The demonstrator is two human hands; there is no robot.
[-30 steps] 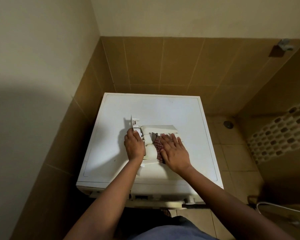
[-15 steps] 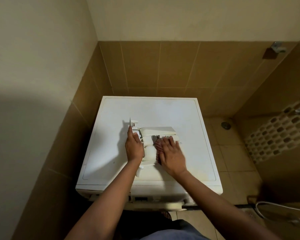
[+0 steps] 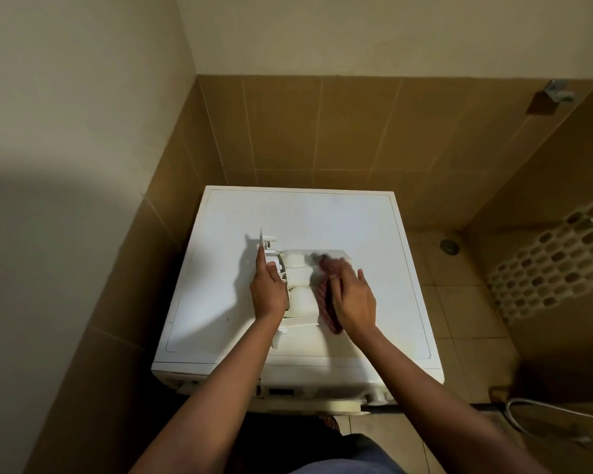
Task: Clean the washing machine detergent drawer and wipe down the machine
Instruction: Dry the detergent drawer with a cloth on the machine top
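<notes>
A pale plastic detergent drawer (image 3: 300, 285) lies out of its slot on the flat white top of a washing machine (image 3: 356, 220), a little left of the middle. The drawer's left side is a thin panel standing on edge, and its long line runs away from the person, from the near edge toward the back wall. Rounded moulded compartments sit just right of that panel. The left hand (image 3: 267, 289) grips the panel, with the index finger stretched straight along it, pointing away, and the thumb on the inner side. The right hand (image 3: 353, 299) lies on a dark red cloth (image 3: 326, 302) and presses it against the drawer's right half. The fingertips are blurred, so it is unclear whether they curl around the cloth or lie flat. Both bare forearms reach in from the bottom and converge on the drawer. The machine stands in a corner, with brown wall tiles (image 3: 322, 131) behind it and to its left. On the tiled floor to the right are a round floor drain (image 3: 449, 247), a perforated mat (image 3: 545, 268) and, nearer the person, a thin curved hose (image 3: 545, 410).
</notes>
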